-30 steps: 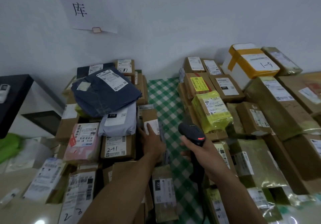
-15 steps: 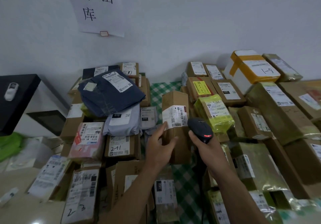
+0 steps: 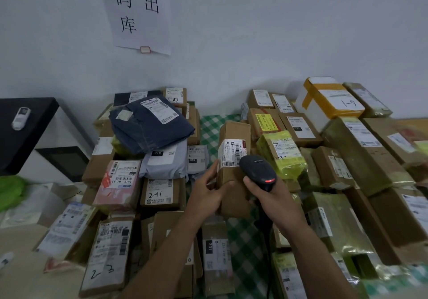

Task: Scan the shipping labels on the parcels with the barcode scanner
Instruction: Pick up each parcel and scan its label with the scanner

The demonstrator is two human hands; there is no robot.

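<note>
Raised off the pile since a second ago, the brown parcel [image 3: 235, 131] stands upright over the checked tablecloth's [image 3: 212, 131] middle strip. Left hand [image 3: 206, 196] grips its side. Right hand [image 3: 271, 203] clasps the scanner [image 3: 257, 170] just beside its label [image 3: 231, 152].

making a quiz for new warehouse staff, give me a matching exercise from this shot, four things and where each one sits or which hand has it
Things:
1. barcode scanner
2. tall brown box
3. dark blue bag
4. yellow-taped white box

Places:
a. on top of the left pile
b. gripped by the right hand
c. at the back right
d. held upright by the left hand

Pairs: 1-b, 2-d, 3-a, 4-c
</note>
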